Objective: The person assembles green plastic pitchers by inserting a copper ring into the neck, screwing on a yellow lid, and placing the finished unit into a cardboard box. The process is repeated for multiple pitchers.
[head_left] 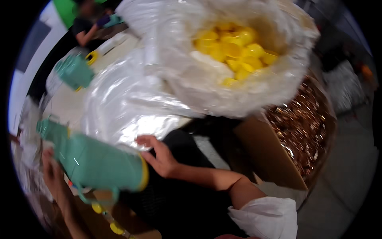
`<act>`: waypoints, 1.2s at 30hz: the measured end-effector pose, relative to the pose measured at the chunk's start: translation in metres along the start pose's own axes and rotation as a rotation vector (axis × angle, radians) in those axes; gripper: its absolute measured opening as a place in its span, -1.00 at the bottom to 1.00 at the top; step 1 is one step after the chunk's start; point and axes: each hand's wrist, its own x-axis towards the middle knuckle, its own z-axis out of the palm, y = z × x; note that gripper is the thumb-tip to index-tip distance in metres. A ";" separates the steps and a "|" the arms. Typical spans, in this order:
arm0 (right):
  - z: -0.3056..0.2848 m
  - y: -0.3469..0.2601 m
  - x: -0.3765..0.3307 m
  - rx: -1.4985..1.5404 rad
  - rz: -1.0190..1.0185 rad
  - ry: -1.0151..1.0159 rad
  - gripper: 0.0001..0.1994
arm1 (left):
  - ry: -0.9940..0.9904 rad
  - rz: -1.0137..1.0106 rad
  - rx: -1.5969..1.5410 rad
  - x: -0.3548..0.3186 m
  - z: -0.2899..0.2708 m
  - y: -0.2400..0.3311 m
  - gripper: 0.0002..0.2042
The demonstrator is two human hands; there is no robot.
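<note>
A mint-green thermos jug point(103, 161) with a yellow base ring and a loop handle lies tilted across my lap, its neck toward the left. My left hand point(53, 171) grips it near the shoulder below the neck, and part of its fingers is hidden behind the jug. At the yellow base end is my right hand point(161, 157), its fingers stretched out and apart. It is close to the ring; whether it touches is blurred. A crumpled clear plastic sheet point(119, 99) covers the table just beyond the jug.
A plastic-lined bag point(179, 75) holds several yellow caps point(232, 47). On the right stands a cardboard box point(274, 155) of shiny copper-coloured pieces point(304, 127). Another green jug point(73, 71) and a yellow ring point(92, 57) are at the far left, near another person point(85, 28).
</note>
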 end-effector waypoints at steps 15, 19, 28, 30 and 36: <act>-0.158 -0.142 -0.123 -0.557 -0.248 0.114 -0.89 | -0.296 0.250 -0.247 -0.135 0.165 0.015 -0.69; -0.064 -0.129 -0.098 -0.409 -0.422 -0.225 -0.65 | -0.268 0.331 -0.025 -0.152 0.147 0.022 -0.67; -0.035 -0.116 -0.067 -0.495 -0.273 -0.747 -0.65 | -0.138 0.461 0.060 -0.181 0.170 -0.003 -0.65; -0.040 -0.105 -0.080 -0.493 -0.208 -0.754 -0.65 | -0.094 0.457 0.019 -0.195 0.183 -0.018 -0.65; -0.048 -0.100 -0.083 -0.320 -0.038 -0.762 -0.68 | -0.013 0.324 -0.091 -0.200 0.193 -0.022 -0.15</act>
